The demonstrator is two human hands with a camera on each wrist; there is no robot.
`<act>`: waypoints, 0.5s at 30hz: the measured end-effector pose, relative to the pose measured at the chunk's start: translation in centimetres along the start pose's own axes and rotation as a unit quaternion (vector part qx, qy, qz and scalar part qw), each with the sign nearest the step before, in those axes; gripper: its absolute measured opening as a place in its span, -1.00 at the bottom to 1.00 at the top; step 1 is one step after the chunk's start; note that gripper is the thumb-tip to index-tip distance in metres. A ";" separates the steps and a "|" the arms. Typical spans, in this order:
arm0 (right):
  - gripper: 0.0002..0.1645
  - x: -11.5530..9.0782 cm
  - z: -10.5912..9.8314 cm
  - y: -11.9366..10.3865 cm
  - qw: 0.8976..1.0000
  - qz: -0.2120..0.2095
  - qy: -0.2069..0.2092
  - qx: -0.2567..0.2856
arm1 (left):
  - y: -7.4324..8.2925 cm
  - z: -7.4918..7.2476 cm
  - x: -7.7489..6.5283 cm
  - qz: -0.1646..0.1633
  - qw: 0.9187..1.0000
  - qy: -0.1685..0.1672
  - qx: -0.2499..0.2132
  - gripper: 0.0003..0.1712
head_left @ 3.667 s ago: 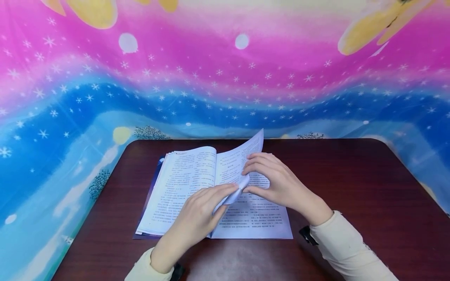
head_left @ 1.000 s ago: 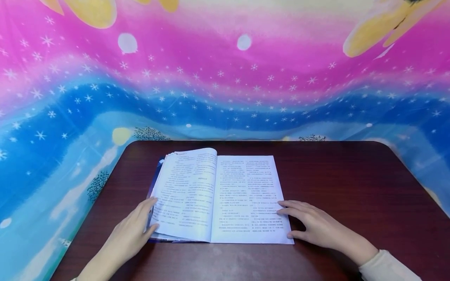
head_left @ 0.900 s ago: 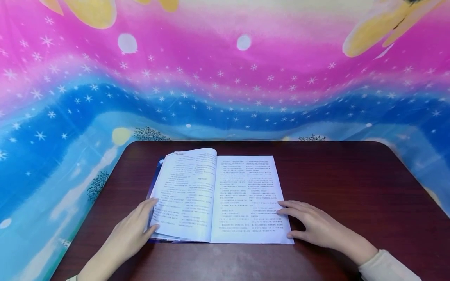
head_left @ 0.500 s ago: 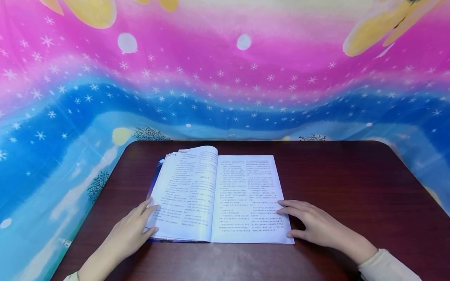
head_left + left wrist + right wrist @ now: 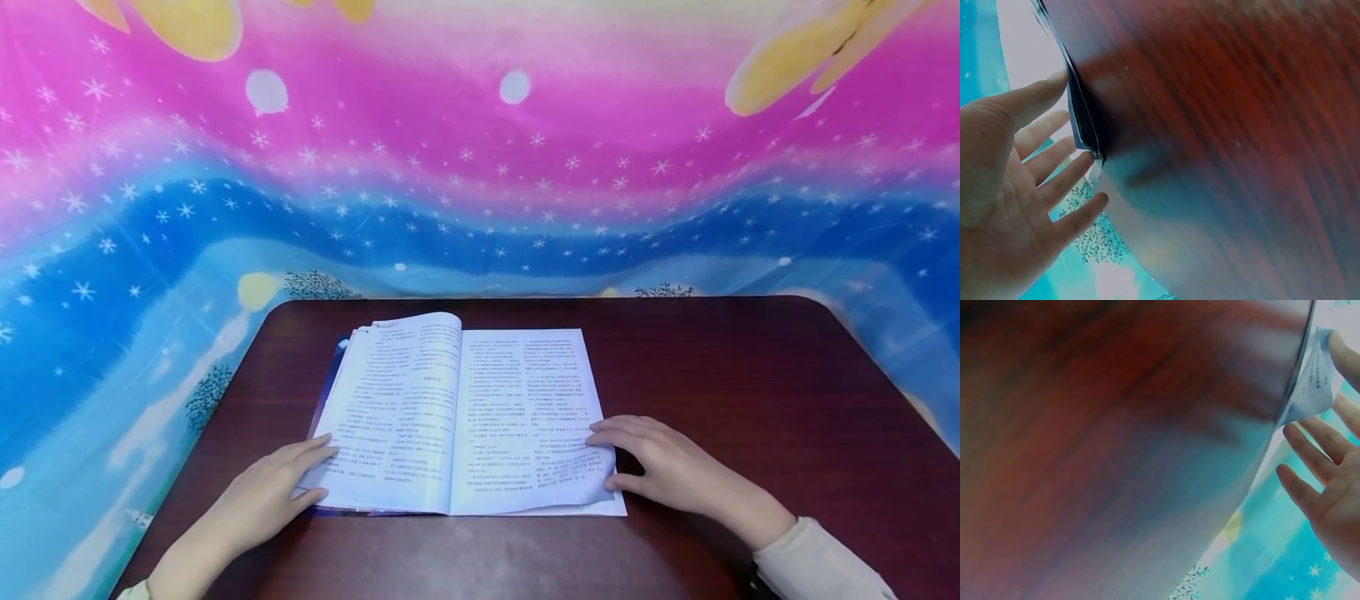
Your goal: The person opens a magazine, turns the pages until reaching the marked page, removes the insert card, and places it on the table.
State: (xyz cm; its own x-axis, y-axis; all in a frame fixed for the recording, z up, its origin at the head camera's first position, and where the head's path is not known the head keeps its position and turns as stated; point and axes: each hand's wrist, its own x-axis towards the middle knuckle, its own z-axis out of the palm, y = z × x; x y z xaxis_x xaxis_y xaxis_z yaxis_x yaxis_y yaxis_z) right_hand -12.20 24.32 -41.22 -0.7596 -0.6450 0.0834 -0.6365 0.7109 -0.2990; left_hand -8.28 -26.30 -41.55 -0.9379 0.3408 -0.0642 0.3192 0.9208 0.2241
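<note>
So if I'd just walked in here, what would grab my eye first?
Probably the backdrop, a bright sweep of pink and blue dotted with white snowflakes, rising behind the dark reddish-brown table. Next, the open book lying on that table, full of small print. Then the person's left hand at its left edge and right hand at its right, where a page curls up.

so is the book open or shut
Open: the book lies spread on the table, with printed pages showing either side of its fold.
</note>
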 end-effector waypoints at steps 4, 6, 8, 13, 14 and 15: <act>-0.46 0.5 -0.3 -0.1 1.000 -0.002 0.009 -0.006 | -0.2 0.0 -0.1 0.002 1.000 0.005 -0.007 -0.38; -0.47 0.7 -0.6 -0.2 1.000 0.000 0.011 -0.007 | -0.3 0.0 -0.1 0.003 1.000 0.007 -0.009 -0.38; -0.48 0.9 -0.9 -0.3 1.000 0.002 0.016 -0.007 | -0.3 -0.1 0.0 0.005 1.000 0.009 -0.008 -0.39; -0.50 1.4 -1.6 -0.5 0.999 0.003 0.038 0.000 | -0.1 -0.4 0.1 0.003 1.000 0.013 -0.004 -0.40; -0.50 1.6 -1.7 -0.5 0.999 0.000 0.043 0.002 | -0.1 -0.4 0.2 0.005 1.000 0.016 -0.004 -0.41; -0.51 1.7 -1.8 -0.6 0.999 -0.003 0.048 0.003 | 0.0 -0.5 0.2 0.005 1.000 0.017 -0.004 -0.42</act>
State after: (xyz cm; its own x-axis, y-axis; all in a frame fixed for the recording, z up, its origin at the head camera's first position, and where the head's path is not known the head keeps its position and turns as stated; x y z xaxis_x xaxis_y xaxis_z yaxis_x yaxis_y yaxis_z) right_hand -13.38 23.34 -39.16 -0.7657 -0.6190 0.1750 -0.6399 0.7054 -0.3049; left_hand -8.55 -26.33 -41.09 -0.9389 0.3431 -0.0281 0.3276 0.9157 0.2328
